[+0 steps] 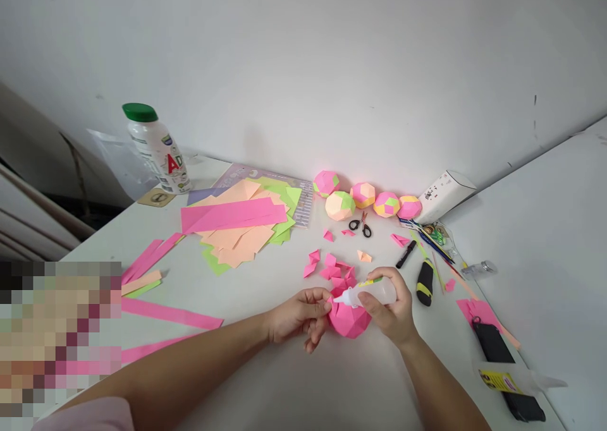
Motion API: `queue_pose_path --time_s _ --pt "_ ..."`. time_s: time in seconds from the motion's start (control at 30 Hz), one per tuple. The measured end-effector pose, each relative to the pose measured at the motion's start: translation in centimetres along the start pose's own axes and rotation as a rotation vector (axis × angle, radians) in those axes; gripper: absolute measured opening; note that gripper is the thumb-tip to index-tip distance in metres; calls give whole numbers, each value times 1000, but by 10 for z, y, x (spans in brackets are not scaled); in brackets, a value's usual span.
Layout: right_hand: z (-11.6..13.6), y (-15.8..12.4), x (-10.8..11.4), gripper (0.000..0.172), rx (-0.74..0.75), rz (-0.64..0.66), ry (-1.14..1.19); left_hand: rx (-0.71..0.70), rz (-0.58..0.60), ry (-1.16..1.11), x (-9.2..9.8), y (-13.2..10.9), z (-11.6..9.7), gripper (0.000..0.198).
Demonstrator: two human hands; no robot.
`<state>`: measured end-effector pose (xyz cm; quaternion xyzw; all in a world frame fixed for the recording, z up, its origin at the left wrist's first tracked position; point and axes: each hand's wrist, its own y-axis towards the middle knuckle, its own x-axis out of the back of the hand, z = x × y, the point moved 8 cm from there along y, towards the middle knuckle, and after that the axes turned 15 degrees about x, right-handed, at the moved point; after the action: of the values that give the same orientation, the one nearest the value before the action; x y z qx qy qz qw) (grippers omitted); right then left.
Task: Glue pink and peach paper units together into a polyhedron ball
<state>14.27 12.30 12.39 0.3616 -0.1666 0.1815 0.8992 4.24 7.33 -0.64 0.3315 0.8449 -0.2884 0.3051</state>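
My right hand [394,311] grips a white glue bottle [379,290], tilted so its narrow nozzle points left. The nozzle tip is close to the fingers of my left hand [306,317]. Those fingers pinch the left upper edge of a pink folded-paper ball [349,322], which sits on the table below the bottle. The ball's top is partly hidden by the bottle and my right hand. Just behind it lie several small folded pink paper pieces [332,267].
Several finished-looking paper balls [340,206] line the wall, with scissors [364,225] in front. Paper sheets [237,216] are piled at left near a tall white bottle [159,153]. A box cutter [425,282], marker [406,254] and second glue bottle [505,379] lie on the right.
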Motion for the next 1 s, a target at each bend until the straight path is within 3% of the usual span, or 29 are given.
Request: queue_pose_path --time_s 0.47,0.8,1.0 --pt "3 0 5 22 39 -21 -14 -23 -42 -34 4 1 -2 24" --pt "1 -1 2 25 -4 -40 4 -20 26 -17 1 1 0 20" --pt "0 -2 -1 24 -4 -22 28 6 -1 0 3 1 2 22"
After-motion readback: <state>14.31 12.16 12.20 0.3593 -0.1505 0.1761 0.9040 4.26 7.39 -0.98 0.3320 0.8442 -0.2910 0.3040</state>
